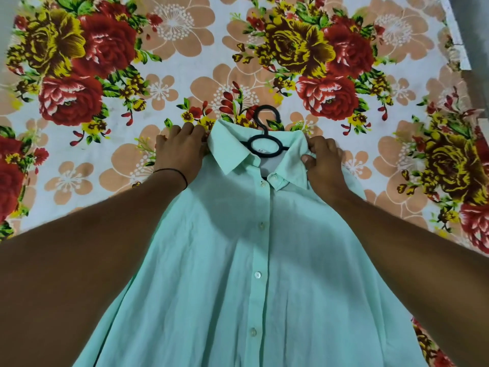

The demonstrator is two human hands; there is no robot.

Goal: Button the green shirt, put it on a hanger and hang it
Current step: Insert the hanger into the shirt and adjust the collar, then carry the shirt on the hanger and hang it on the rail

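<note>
Flowered bedsheet (111, 133), red and yellow roses on white, fills the view beneath our arms; at left, our left hand (180, 152), a thin black band (172, 172) on its wrist, sits knuckles-up at the shoulder of the green shirt (251, 260), fingers curled down beside the collar (232, 152) and apparently gripping the cloth there, though the fingertips are hidden from us; the shirt lies front-up on the sheet between our forearms, spreading toward us, its placket closed and its pale buttons (257, 274) fastened in a line up to the collar; a black hanger (267, 148) sits inside the neck, its ring showing in the collar opening and its hook (264, 115) lying flat on the sheet just beyond; at right, our right hand (324, 165) pinches the fabric of the other shoulder between thumb and curled fingers, touching the collar's edge; a grey strip (473, 22) borders the sheet in the far right corner.
</note>
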